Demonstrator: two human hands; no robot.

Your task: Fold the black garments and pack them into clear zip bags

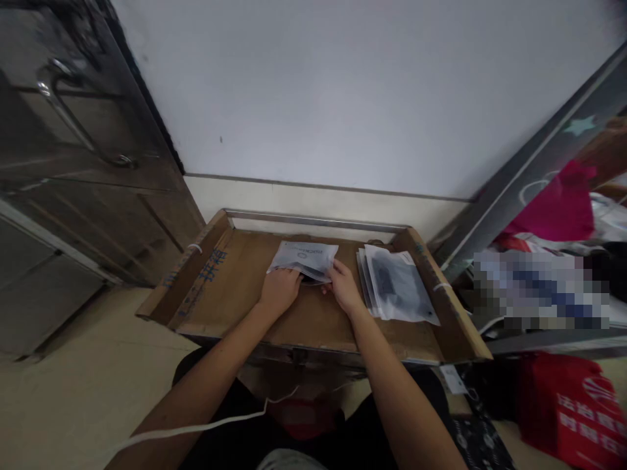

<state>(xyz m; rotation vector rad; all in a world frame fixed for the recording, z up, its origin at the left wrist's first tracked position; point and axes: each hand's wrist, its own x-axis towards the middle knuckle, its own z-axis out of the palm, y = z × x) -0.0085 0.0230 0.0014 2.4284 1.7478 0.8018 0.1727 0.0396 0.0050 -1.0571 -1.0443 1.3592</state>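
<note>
A frosted plastic bag [308, 254] with dark print lies over the middle of the cardboard-lined table [245, 281], its open edge toward me. My left hand [281, 290] is at the bag's near left edge, the fingertips tucked inside the opening and partly hidden. At the right corner, my right hand [343, 285] pinches the bag's edge between thumb and fingers. Something dark shows in the bag's mouth. To the right of my right hand rests a stack of similar frosted bags [399, 284] with dark items inside.
Raised cardboard flaps [453, 300] border the table's sides. Behind it stands a white wall [313, 98]. A metal door [93, 130] is at the left. Cluttered shelving and a red bag [568, 411] are at the right. A white cord [196, 429] crosses near my left forearm.
</note>
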